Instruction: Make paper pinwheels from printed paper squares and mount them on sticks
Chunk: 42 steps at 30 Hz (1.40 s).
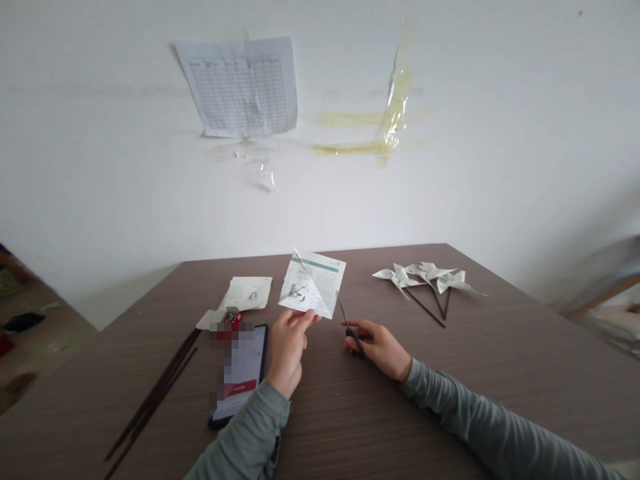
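Observation:
My left hand pinches the lower corner of a printed square of paper and holds it up above the brown table. The paper has a folded flap and cuts toward its middle. My right hand grips black-handled scissors; their blades point up to the paper's right lower edge. Both sleeves are grey-green.
A phone lies by my left wrist. Behind it sit a small open box and more printed paper. Several dark sticks lie at the left. Three paper pinwheels on sticks lie at the right. A chart hangs on the wall.

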Motion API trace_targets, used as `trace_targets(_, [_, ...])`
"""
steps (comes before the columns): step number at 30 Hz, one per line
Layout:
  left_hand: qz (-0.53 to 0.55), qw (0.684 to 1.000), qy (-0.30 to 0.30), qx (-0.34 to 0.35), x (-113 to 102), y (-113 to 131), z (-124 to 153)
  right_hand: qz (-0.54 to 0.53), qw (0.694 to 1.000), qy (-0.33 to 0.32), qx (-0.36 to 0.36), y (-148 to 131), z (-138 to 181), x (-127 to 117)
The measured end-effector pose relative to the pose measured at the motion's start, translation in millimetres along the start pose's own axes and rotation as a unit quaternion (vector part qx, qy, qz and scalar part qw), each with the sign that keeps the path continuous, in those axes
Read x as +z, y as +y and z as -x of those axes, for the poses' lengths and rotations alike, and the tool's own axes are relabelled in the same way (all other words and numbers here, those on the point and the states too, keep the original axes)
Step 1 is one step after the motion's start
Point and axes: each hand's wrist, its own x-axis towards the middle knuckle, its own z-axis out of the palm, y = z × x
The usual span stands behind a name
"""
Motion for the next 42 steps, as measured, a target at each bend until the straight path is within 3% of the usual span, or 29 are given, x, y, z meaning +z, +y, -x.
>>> trace_targets(11, [-0.006, 1.0, 0.002, 0.008, -2, 2, -1, -0.02, 0.998, -0.049, 0.015, -11, 5, -1])
trace_targets(42, [0.011, 1.0, -0.002, 0.015, -3, 2, -4, -0.011, 0.997, -0.078, 0.011, -25, 10, 3])
